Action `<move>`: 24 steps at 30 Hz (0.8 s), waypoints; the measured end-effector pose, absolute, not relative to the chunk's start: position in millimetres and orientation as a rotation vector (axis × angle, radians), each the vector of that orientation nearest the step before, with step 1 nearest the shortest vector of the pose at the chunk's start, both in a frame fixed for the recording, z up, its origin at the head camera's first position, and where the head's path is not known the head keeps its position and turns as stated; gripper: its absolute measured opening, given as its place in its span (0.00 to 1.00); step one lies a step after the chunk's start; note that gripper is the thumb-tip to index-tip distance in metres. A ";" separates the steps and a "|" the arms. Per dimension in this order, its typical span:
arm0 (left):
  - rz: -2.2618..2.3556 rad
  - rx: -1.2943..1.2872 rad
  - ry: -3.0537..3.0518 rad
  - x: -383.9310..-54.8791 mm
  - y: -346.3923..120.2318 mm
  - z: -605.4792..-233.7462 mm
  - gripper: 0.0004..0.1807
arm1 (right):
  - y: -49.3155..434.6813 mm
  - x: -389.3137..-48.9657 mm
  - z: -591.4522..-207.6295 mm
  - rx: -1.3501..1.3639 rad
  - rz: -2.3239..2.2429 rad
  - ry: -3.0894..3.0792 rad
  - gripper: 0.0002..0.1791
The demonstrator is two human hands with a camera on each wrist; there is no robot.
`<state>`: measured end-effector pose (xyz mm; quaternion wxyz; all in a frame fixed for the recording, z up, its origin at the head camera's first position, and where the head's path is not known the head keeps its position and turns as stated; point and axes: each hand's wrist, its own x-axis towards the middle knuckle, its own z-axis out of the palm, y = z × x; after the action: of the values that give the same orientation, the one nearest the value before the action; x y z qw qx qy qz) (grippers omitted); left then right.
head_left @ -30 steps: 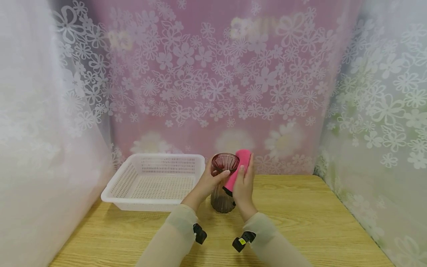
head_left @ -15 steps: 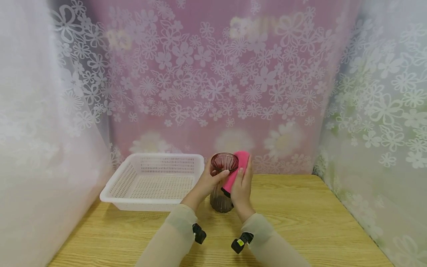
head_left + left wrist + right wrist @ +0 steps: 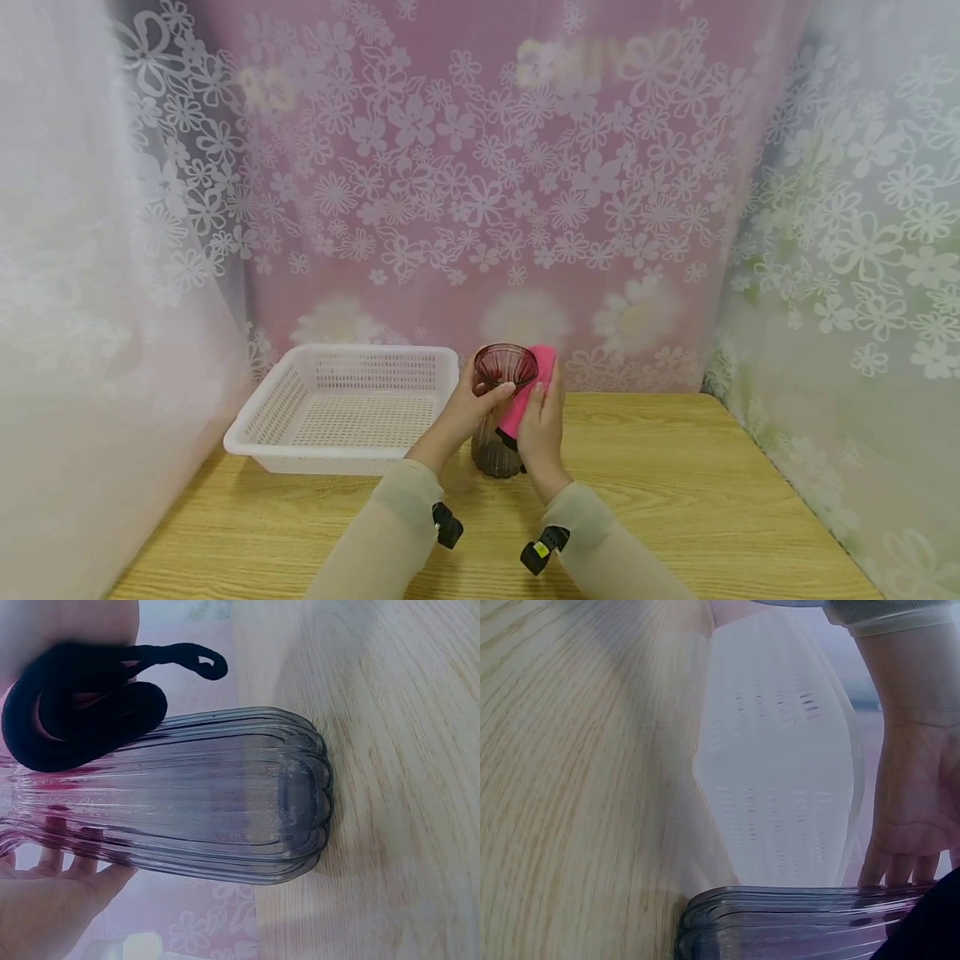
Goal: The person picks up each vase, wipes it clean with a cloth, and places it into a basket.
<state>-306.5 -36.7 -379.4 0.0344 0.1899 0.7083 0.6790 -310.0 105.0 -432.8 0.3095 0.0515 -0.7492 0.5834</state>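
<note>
A ribbed glass vase (image 3: 495, 454), pinkish at the rim and smoky grey lower down, stands upright on the table. My left hand (image 3: 467, 408) grips its neck from the left, thumb across the front. My right hand (image 3: 542, 425) holds a folded pink cloth (image 3: 517, 408) against the vase's right side. In the left wrist view the cloth's rolled black edge (image 3: 82, 705) with a small hanging loop overlaps the vase (image 3: 225, 795). The right wrist view shows the left hand (image 3: 919, 802) with its fingers behind the glass.
A white perforated plastic basket (image 3: 337, 454) sits to the left of the vase, close to the left hand. The wood-grain table (image 3: 675, 483) ends at a floral curtain (image 3: 480, 208) behind, with more curtain on both sides.
My right hand and the pink cloth have slid slightly down and left along the vase's side. My left hand and the vase stay nearly in place.
</note>
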 end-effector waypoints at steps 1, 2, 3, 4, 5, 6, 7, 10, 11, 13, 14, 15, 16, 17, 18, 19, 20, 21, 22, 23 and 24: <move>2.083 0.580 2.178 -309.1 -36.4 -381.7 0.46 | 105.0 -309.9 -433.2 0.131 1.545 -1.988 0.30; 2.080 0.576 2.179 -312.3 -35.9 -384.9 0.46 | 105.1 -310.0 -434.0 0.127 1.547 -1.996 0.30; 2.083 0.576 2.178 -316.0 -35.3 -388.5 0.47 | 105.2 -310.1 -434.4 0.124 1.549 -2.001 0.30; 2.088 0.575 2.177 -319.6 -34.7 -392.1 0.47 | 105.3 -310.2 -435.1 0.121 1.550 -2.008 0.30; 2.092 0.575 2.178 -323.1 -34.2 -395.8 0.47 | 105.4 -310.5 -435.9 0.119 1.548 -2.014 0.30; 2.094 0.576 2.180 -327.0 -33.6 -400.1 0.47 | 105.5 -310.8 -436.8 0.116 1.541 -2.022 0.30; 2.099 0.576 2.179 -330.6 -33.1 -404.0 0.48 | 105.6 -311.2 -437.5 0.112 1.536 -2.030 0.30; 2.118 0.592 2.180 -332.8 -32.4 -407.5 0.47 | 106.3 -312.0 -440.6 0.100 1.500 -2.063 0.31; 2.121 0.596 2.183 -332.9 -32.3 -408.1 0.47 | 106.7 -312.0 -441.2 0.099 1.490 -2.071 0.30; 2.123 0.600 2.187 -332.3 -32.5 -408.8 0.47 | 107.5 -311.4 -442.1 0.095 1.480 -2.099 0.30; 2.124 0.603 2.190 -332.4 -32.5 -409.1 0.47 | 108.0 -310.8 -442.3 0.091 1.473 -2.115 0.30; 2.123 0.602 2.193 -332.4 -32.6 -409.5 0.47 | 108.4 -309.8 -442.0 0.088 1.474 -2.129 0.30; 2.123 0.601 2.196 -332.3 -32.7 -409.5 0.47 | 108.9 -309.1 -441.6 0.086 1.472 -2.143 0.30; 2.121 0.599 2.199 -332.5 -32.7 -409.7 0.47 | 109.6 -308.9 -441.5 0.086 1.467 -2.160 0.30; 2.123 0.596 2.197 -332.6 -32.7 -409.8 0.47 | 110.3 -308.2 -441.5 0.084 1.459 -2.179 0.30; 2.124 0.593 2.195 -332.9 -32.6 -409.8 0.47 | 111.0 -307.8 -441.4 0.086 1.450 -2.191 0.30; 2.125 0.595 2.193 -333.3 -32.5 -409.9 0.47 | 111.7 -307.7 -441.4 0.086 1.447 -2.203 0.30; 2.124 0.594 2.191 -333.4 -32.4 -409.7 0.47 | 112.3 -307.5 -441.4 0.085 1.445 -2.215 0.31; 2.128 0.596 2.183 -333.5 -32.3 -409.3 0.47 | 113.0 -307.3 -441.3 0.086 1.444 -2.226 0.30; 2.130 0.599 2.174 -334.0 -32.4 -408.9 0.47 | 113.6 -307.4 -441.4 0.086 1.445 -2.237 0.31; 2.130 0.603 2.166 -334.1 -32.6 -408.2 0.47 | 114.2 -307.2 -441.7 0.084 1.443 -2.248 0.31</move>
<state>-334.1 -32.6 -408.2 0.0223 0.1946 0.6991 0.6877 -307.2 114.2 -441.7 0.2322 0.0307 -0.8181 0.5253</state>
